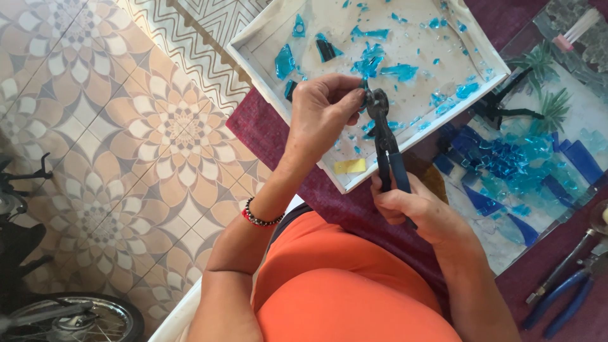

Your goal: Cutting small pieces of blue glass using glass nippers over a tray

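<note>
Orange shirt (342,297) fills the bottom, closest to the lens. Over on the left, the left hand (326,107) pinches a tiny glass bit I can barely make out against the head of the nippers (385,136), fingers curled tight. Those sit over the white tray (304,22) scattered with blue glass shards (373,60). Right hand (415,209) wraps closed round the blue handles. Further right, a blue mosaic piece (519,164), then pliers (573,285).
</note>
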